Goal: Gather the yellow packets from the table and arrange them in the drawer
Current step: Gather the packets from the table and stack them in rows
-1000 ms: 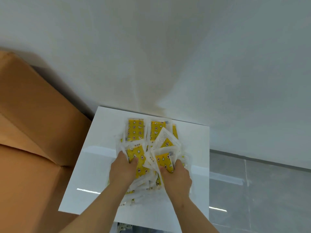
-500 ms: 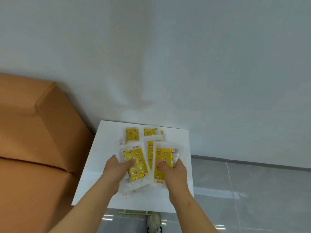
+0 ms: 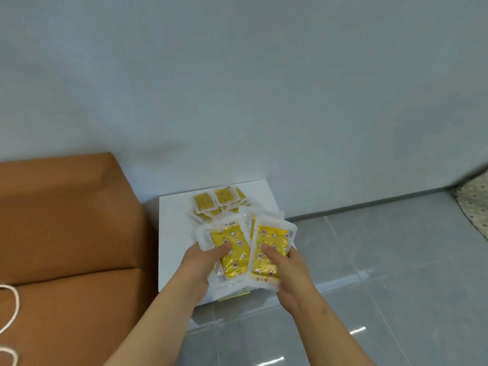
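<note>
Fingers (image 3: 224, 249) of left hand (image 3: 200, 265) and right hand (image 3: 289, 273) are curled round packets (image 3: 236, 262) held long-way near to far; a pile (image 3: 204, 202) is seen beyond.

Both hands: left (image 3: 204, 262), right (image 3: 286, 270) grip yellow packets (image 3: 269, 249) above white table (image 3: 171, 233).

A: Support surface?
B: White square table (image 3: 171, 249), standing on grey floor tiles (image 3: 369, 260).
A: Load on the top?
B: One loose pile of yellow packets (image 3: 211, 204), overlapping, at the 12 o'clock end near the far edge. The 9 o'clock strip shows bare white surface.
</note>
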The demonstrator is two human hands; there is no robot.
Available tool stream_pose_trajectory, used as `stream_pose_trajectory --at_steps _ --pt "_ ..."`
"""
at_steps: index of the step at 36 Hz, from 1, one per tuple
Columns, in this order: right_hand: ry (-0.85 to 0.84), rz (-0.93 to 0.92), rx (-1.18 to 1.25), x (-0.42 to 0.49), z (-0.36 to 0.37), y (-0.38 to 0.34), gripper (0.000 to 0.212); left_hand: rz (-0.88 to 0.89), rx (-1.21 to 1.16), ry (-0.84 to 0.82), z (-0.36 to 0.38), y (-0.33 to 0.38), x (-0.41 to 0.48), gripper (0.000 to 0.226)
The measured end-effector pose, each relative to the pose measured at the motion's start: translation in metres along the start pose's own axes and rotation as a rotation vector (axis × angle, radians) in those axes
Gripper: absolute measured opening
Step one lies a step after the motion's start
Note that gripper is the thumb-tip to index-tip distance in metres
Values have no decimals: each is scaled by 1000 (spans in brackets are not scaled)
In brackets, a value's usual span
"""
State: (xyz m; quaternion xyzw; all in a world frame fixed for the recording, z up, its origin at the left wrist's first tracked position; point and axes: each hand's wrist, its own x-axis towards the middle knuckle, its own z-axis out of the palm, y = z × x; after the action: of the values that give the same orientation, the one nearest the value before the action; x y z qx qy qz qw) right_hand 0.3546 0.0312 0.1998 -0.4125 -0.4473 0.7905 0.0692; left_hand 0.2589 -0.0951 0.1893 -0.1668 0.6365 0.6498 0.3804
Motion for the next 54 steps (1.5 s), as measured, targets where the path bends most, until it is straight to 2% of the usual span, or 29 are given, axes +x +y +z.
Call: stream_pose_trajectory --at_steps 2,7,11,18,21,27,33,37,39,41,44,46,54 --pt "-5 -14 2 -25 -13 2 18 28 10 -3 8 -10 -25 22" --pt "-41 -35 -14 -94 -61 16 16 89 6 -45 34 -54 -99 18" --pt "-48 -67 29 -158 -117 42 17 76 -32 -101 52 -112 -163 25" --pt "11 -69 73 -270 -212 87 14 43 7 -120 82 -213 -268 17" --pt "47 -82 81 -313 -240 103 17 47 17 -124 90 -245 -306 21" --pt "61 -132 140 -385 -268 134 14 95 40 -131 86 -291 -368 20" --pt "85 -127 178 -444 -275 190 19 118 92 -117 50 -341 -417 15" --pt "142 -80 242 -493 -277 235 15 69 131 -119 22 -380 -451 23" --pt "183 -47 273 -519 -284 257 20 37 152 -132 12 -401 -470 29" --pt "214 -28 311 -545 -293 272 26 16 181 -145 7 -421 -489 24" --pt "261 -51 346 -578 -311 291 21 -5 217 -175 9 -448 -519 8" --pt "279 -61 365 -599 -325 301 15 -22 232 -208 12 -466 -538 6" --pt "339 -109 423 -675 -399 338 13 -13 287 -311 40 -541 -609 19"
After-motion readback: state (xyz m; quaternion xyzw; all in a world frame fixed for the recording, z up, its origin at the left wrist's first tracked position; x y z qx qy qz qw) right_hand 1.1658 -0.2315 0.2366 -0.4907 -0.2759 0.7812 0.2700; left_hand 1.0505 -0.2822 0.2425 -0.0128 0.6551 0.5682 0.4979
